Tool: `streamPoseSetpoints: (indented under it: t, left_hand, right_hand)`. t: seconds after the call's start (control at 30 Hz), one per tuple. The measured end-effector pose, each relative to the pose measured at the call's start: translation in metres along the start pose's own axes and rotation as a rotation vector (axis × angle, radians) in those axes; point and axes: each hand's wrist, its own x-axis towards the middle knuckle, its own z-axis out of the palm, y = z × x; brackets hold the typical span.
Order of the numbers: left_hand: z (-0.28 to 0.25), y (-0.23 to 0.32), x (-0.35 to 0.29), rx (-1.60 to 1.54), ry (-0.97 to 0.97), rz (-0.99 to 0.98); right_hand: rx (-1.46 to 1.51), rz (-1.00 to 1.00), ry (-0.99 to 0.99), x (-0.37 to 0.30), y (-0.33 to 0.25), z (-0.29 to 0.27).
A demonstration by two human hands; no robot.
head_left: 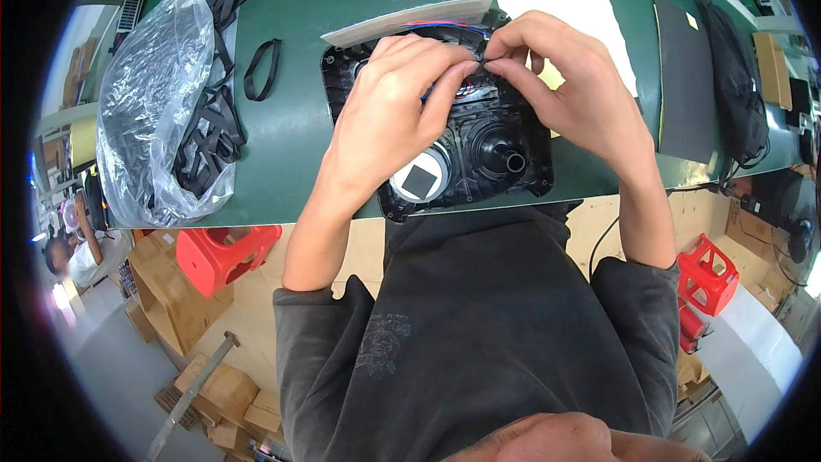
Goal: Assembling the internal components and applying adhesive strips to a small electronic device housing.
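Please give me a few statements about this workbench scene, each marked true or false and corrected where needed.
1. The fingertips of the left hand and right hand come close together over the black housing. True.
2. The clear plastic bag lies to the right of the housing. False: it lies to the left.
3. A black strap loop lies between the bag and the housing. True.
4. The tabletop is white. False: it is green.
5. The white round part bears a dark square. True.
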Motion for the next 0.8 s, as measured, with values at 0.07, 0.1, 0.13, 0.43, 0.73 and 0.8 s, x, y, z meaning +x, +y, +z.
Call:
streamPoseSetpoints:
  t: [0.07,0.1,0.13,0.43,0.73,0.8]
  left_hand:
    - [0.001,-0.001,0.0,0.007,0.001,0.054]
    - [0.001,0.0,-0.001,0.003,-0.004,0.054]
    - [0.002,-0.001,-0.001,0.003,-0.004,0.052]
    - [0.001,0.0,-0.001,0.06,-0.012,0.067]
    - [-0.003,0.002,0.001,0.107,0.014,0.058]
    - [-0.002,0.003,0.004,0.005,0.011,0.129]
  right_hand:
    - [0.044,0.035,0.008,0.001,0.001,0.001]
    - [0.047,0.034,0.005,0.001,0.002,0.002]
    - [0.064,0.05,0.015,0.001,0.004,0.004]
    - [-0.088,0.0,0.21,-0.011,0.002,0.022]
    - [-0.11,-0.022,-0.026,-0.008,0.009,0.013]
    - [-0.086,-0.028,-0.084,-0.008,0.013,0.008]
